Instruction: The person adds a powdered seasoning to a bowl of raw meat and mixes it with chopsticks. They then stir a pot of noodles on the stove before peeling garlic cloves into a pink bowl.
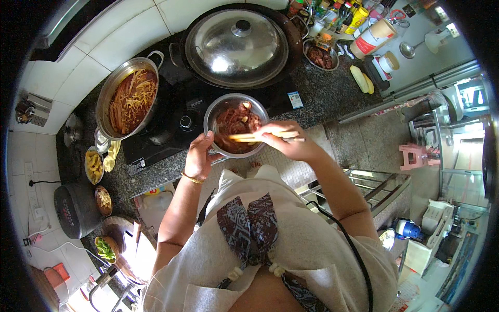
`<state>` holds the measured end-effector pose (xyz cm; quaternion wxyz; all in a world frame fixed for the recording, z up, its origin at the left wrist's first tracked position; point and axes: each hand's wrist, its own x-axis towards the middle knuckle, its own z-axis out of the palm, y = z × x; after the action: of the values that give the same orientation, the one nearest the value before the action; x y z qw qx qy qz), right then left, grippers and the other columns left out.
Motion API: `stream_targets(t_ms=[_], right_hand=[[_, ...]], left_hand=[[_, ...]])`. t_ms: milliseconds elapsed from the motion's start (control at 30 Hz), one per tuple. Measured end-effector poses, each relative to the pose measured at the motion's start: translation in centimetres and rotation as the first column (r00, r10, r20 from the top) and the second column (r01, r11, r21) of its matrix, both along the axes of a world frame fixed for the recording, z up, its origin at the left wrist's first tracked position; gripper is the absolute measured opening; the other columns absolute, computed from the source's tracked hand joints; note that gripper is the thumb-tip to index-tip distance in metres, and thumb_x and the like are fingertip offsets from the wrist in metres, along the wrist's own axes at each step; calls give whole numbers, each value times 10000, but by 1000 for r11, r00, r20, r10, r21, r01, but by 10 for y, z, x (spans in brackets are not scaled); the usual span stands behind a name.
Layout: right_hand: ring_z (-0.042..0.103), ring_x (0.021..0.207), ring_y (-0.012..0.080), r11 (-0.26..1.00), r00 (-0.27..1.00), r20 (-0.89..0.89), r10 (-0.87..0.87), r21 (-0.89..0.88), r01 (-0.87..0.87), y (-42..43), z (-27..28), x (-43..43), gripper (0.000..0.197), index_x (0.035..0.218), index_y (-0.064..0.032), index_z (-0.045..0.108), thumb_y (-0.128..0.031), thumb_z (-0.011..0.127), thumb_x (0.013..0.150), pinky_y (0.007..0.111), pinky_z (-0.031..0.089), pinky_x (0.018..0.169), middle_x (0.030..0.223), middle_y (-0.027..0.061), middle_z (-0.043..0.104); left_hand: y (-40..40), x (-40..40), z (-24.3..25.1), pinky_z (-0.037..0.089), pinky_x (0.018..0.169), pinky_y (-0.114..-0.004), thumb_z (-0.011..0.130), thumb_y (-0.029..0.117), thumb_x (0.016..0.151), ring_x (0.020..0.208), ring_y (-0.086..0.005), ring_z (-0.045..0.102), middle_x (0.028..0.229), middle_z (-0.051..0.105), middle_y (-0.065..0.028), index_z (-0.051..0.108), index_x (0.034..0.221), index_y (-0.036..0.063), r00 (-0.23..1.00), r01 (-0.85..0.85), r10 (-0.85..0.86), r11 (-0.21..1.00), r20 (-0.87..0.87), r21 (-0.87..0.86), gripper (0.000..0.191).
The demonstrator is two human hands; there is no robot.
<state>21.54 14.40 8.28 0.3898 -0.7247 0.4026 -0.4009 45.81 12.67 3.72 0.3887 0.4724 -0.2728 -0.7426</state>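
My left hand grips the near left rim of a stainless steel bowl, thumb on the edge. Dark sliced meat with pale garlic-like pieces lies inside the bowl. In my right hand is a pair of wooden chopsticks, their tips down in the meat. The bowl is at the front edge of a black induction cooktop; whether it rests there or is held up, I cannot tell.
A lidded wok stands behind the bowl. To the left is a steel pot of red broth and noodle-like strips. A second meat bowl, sauce bottles and peeled vegetables sit at the right. A cutting board lies lower left.
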Motion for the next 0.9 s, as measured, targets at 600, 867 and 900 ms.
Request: stream_targets(t_ms=[600, 867, 900], right_hand=[[604, 623, 112, 937, 983, 21, -180, 307, 165, -1, -6, -33, 202, 848, 6, 622, -142, 507, 924, 217, 514, 556, 729, 76, 642], [638, 632, 230, 706, 570, 437, -696, 565, 428, 0, -24, -16, 294, 911, 13, 529, -279, 494, 917, 319, 554, 579, 759, 155, 621], [638, 631, 223, 699, 553, 439, -708, 546, 461, 0, -19, -24, 280, 916, 12, 530, -265, 496, 915, 316, 554, 587, 755, 153, 620]], left_hand=[[-24, 19, -6, 570, 705, -389, 476, 215, 918, 827, -190, 628, 941, 629, -76, 548, 1062, 58, 997, 70, -67, 994, -34, 85, 225], [-7, -15, 4, 558, 746, -443, 405, 228, 949, 918, -232, 614, 1039, 595, -119, 497, 1089, 21, 992, 10, 0, 997, -129, 80, 267], [-7, -15, 4, 556, 749, -446, 401, 228, 949, 920, -233, 612, 1040, 593, -120, 495, 1094, 20, 993, -1, 10, 997, -121, 75, 271]])
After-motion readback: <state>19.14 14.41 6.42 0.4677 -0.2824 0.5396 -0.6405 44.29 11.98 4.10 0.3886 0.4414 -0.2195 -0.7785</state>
